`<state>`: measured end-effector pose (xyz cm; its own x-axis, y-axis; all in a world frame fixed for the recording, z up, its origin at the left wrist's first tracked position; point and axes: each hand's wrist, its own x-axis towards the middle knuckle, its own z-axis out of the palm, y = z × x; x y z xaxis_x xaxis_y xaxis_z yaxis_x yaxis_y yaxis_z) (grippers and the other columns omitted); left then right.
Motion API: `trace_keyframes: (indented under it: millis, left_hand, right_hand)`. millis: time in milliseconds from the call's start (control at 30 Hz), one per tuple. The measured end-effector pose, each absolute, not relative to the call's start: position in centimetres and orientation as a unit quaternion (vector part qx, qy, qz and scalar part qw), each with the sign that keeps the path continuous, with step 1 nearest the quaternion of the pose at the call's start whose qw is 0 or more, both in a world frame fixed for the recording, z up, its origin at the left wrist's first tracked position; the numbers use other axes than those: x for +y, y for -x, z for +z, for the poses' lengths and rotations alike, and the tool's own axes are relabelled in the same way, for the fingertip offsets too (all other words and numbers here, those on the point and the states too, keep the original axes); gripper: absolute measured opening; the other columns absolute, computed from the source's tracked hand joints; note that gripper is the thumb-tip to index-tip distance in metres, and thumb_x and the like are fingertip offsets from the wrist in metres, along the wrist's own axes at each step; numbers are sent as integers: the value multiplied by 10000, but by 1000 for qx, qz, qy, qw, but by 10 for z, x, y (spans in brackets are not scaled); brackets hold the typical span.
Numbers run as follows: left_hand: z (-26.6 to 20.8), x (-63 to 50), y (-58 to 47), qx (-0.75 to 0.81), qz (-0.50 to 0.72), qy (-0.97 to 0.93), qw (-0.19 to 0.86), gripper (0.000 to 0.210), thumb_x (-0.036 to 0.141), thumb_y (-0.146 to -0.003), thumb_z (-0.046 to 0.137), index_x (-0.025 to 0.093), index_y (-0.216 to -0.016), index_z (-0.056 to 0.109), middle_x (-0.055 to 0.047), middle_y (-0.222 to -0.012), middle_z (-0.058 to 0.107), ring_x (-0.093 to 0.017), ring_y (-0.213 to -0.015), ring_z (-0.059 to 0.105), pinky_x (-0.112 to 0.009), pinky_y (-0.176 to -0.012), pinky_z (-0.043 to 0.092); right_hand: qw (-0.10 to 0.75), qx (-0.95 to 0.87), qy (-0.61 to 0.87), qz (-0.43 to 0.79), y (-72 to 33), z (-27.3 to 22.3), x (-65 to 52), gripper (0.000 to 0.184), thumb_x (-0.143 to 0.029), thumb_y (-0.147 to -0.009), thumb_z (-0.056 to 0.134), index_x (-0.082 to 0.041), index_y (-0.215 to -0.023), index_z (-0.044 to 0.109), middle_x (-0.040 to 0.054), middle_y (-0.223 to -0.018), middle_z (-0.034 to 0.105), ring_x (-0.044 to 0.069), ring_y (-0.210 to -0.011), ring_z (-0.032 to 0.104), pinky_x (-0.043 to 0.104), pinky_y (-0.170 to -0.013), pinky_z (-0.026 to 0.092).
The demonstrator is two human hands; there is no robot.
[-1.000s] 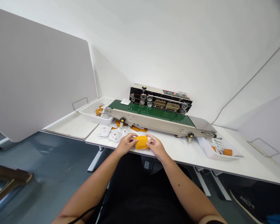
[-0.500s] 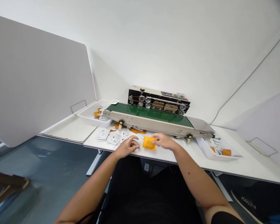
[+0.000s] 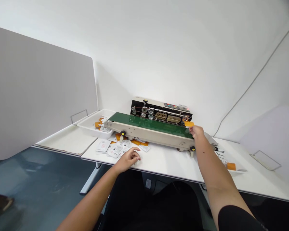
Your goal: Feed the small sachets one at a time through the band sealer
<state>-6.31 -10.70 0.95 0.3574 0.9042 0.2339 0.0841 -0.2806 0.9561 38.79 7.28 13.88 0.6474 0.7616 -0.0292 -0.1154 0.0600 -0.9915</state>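
Note:
My right hand (image 3: 196,131) pinches an orange sachet (image 3: 189,124) by its near edge. It holds the sachet over the right end of the green conveyor belt (image 3: 156,124), close to the rollers of the band sealing machine (image 3: 162,110). My left hand (image 3: 128,159) hovers near the table's front edge with its fingers apart and slightly curled, holding nothing. Just left of it lie several white printed sachets (image 3: 115,149) in a loose pile. More orange sachets (image 3: 136,142) lie partly under the conveyor.
A white tray (image 3: 86,130) with orange and white sachets stands at the conveyor's left end. Another tray (image 3: 238,171) with sachets sits at the right, partly hidden by my right arm. A grey panel (image 3: 43,86) rises at the left, and a white wall is behind the machine.
My right hand has carried the orange sachet from above the table's front up and right to the sealer's right end. My left hand has stayed near the table's front. The camera view has shifted slightly.

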Motion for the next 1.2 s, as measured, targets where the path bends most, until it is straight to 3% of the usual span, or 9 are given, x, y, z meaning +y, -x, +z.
trace_keyframes:
  millis: [200, 300, 433, 567, 633, 733, 867, 1000, 1200]
  left_hand:
    - [13, -109, 63, 366, 430, -677, 472, 401, 362, -871, 653, 179, -1192, 498, -44, -866, 692, -146, -714, 567, -253, -646, 413]
    - [13, -109, 63, 367, 430, -677, 471, 408, 377, -873, 652, 181, -1197, 498, -37, -862, 680, -143, -704, 557, -250, -640, 399]
    - [10, -108, 63, 362, 441, -679, 463, 416, 394, -870, 656, 187, -1196, 503, -3, -795, 629, -137, -678, 535, -248, -635, 381]
    - [9, -107, 63, 360, 443, -686, 453, 395, 415, -873, 653, 190, -1173, 527, 9, -770, 602, -143, -689, 539, -252, -650, 386]
    - [9, -107, 63, 366, 441, -688, 445, 379, 430, -874, 649, 191, -1149, 546, 13, -757, 595, -145, -682, 535, -251, -647, 383]
    - [9, -107, 63, 380, 431, -693, 436, 364, 462, -877, 638, 190, -1109, 573, 19, -734, 583, -150, -681, 536, -249, -644, 383]
    - [6, -107, 64, 389, 424, -698, 427, 346, 480, -890, 621, 190, -1078, 597, 22, -723, 580, -148, -666, 531, -242, -626, 374]
    - [4, -106, 66, 384, 422, -707, 418, 308, 446, -909, 612, 182, -1066, 603, 21, -724, 583, -140, -659, 523, -238, -618, 375]
    - [6, -106, 66, 378, 397, -741, 387, 264, 391, -940, 575, 182, -1099, 607, 11, -764, 593, -143, -687, 554, -232, -618, 403]
  right_hand:
    - [645, -298, 621, 332, -374, 132, 85, 201, -34, -686, 644, -170, -790, 538, -24, -578, 551, 96, -465, 529, 189, -449, 489]
    - [641, -314, 635, 296, -373, 132, 77, 237, -90, -707, 661, -149, -928, 598, -8, -647, 571, 133, -549, 563, 244, -518, 520]
    - [636, -378, 668, 82, -359, 129, 48, 441, -231, -743, 696, -166, -1172, 615, 67, -965, 623, 206, -866, 607, 360, -837, 538]
    - [582, -529, 607, -115, -306, 110, 7, 415, -272, -849, 569, -170, -1246, 632, 126, -1139, 604, 268, -1089, 556, 440, -1033, 426]
    - [523, -655, 540, -75, -266, 93, -14, 365, -270, -896, 518, -189, -1222, 661, 122, -1099, 638, 270, -1087, 561, 437, -1031, 423]
    - [353, -839, 413, 47, -208, 63, -38, 352, -270, -919, 533, -236, -1238, 679, 96, -1145, 674, 256, -1109, 578, 414, -1042, 427]
    - [218, -871, 425, 111, -157, 25, -54, 618, -390, -881, 645, -190, -1453, 521, 137, -1487, 500, 314, -1359, 447, 459, -1141, 348]
    - [144, -848, 496, 119, -147, 3, -69, 753, -561, -928, 559, -164, -1545, 388, 165, -1627, 291, 378, -1494, 253, 537, -1192, 237]
    - [148, -867, 464, 106, -177, -4, -112, 850, -607, -833, 681, -256, -1549, 387, 119, -1628, 308, 364, -1482, 283, 560, -1204, 199]
